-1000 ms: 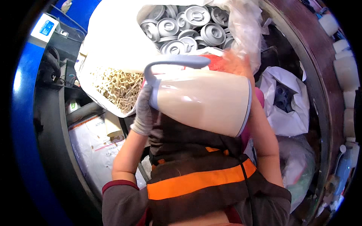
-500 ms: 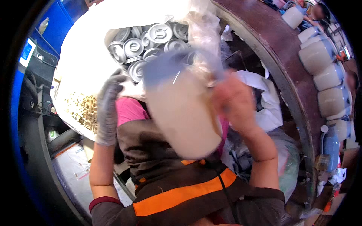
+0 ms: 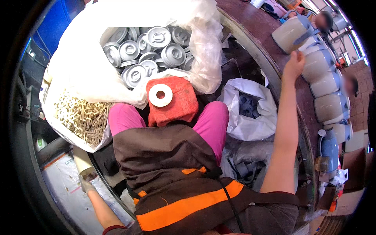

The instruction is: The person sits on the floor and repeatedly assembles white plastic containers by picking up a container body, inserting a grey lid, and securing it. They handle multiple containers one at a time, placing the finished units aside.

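My left hand, in a pale glove, is down at the lower left with its fingers at the near end of a cream cylinder. It appears to grip that end, though the fingers are partly hidden. My bare right hand is stretched out over the bench at the upper right. Its thumb and fingers look slightly apart, with nothing visible between them. Just beyond it stands a cream pitcher with a grey-blue handle. Between my knees, a white ring lies on a red cloth.
A plastic bag holds many grey round lids. Small beige parts fill a sack at left. White bags with grey parts lie right of my knees. Several pitchers line the dark red bench; people are beyond.
The pitcher has left my lap area, and my right hand has moved out to the bench. My left hand has dropped to the cylinder at the lower left. The red cloth and ring now show.
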A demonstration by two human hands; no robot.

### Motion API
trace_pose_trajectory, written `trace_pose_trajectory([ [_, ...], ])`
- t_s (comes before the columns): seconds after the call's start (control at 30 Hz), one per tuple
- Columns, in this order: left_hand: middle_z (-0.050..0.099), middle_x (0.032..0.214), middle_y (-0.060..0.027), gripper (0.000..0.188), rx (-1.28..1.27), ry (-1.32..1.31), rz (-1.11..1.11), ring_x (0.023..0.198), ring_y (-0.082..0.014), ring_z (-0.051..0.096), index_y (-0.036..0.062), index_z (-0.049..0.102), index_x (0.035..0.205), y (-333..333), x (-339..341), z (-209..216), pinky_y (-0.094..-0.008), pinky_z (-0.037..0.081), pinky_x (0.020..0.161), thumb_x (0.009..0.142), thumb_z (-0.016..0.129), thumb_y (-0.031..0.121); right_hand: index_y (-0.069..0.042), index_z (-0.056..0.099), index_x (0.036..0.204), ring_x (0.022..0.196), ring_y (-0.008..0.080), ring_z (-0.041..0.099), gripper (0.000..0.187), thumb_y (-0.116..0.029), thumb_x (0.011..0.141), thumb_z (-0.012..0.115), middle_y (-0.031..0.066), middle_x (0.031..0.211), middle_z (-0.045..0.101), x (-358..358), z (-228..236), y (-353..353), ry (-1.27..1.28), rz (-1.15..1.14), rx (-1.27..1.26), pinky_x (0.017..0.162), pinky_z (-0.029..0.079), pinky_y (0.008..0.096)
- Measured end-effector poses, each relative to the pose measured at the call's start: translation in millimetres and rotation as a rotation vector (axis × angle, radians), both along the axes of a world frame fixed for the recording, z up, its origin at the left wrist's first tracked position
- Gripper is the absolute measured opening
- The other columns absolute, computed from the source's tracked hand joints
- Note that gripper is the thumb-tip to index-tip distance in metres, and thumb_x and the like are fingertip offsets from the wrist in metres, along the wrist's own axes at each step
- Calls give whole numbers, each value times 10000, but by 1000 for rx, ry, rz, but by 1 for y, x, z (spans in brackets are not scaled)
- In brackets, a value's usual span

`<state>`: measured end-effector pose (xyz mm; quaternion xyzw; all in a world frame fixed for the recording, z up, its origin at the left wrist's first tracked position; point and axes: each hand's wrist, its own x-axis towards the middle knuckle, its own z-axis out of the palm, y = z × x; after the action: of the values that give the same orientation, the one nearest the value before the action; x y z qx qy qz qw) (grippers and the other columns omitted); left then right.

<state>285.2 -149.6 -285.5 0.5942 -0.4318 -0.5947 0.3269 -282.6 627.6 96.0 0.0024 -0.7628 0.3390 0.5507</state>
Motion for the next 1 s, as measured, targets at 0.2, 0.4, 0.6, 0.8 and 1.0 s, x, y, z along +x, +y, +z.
trace_pose_trajectory([
  [0.2, 455, 1324, -78, 543, 153, 141, -127, 1243, -225, 403, 68, 421, 1321, 3, -17, -94, -343, 378, 974, 895, 525, 388, -21, 557, 1143, 978, 221, 563, 335, -160, 842, 608, 123, 1073, 575, 71, -58, -142, -234, 372, 93, 847, 437, 327],
  [0.4, 471, 1327, -73, 507, 144, 81, -132, 1229, -211, 430, 50, 402, 1344, -76, -77, -76, -326, 389, 987, 925, 480, 325, -15, 553, 1126, 1141, 350, 492, 322, -135, 832, 607, 192, 1219, 519, 102, -82, -199, -253, 576, 420, 985, 374, 408],
  [0.6, 511, 1286, -90, 459, 21, 213, -77, 1152, -222, 496, 42, 437, 1305, -79, -36, -19, -340, 433, 951, 930, 474, 304, -25, 530, 1173, 1067, 285, 548, 364, -114, 828, 606, 151, 1180, 550, 117, -105, -217, -382, 655, 360, 914, 425, 367],
  [0.8, 551, 1245, -107, 415, -114, 425, 38, 1076, -232, 563, 34, 473, 1266, 7, -62, 120, -353, 476, 915, 935, 469, 283, -16, 548, 1173, 960, 194, 595, 332, -85, 853, 601, 112, 1136, 580, 164, -160, -266, -702, 1091, 182, 851, 463, 311],
  [1.0, 545, 1253, -143, 451, 44, 657, -266, 1111, -248, 558, 14, 451, 1297, 151, -175, 212, -387, 478, 953, 964, 427, 318, -14, 279, 1400, 1244, 321, 442, 923, -319, 697, 793, 224, 1327, 433, 235, -120, -364, -777, 1587, 295, 1038, 349, 399],
])
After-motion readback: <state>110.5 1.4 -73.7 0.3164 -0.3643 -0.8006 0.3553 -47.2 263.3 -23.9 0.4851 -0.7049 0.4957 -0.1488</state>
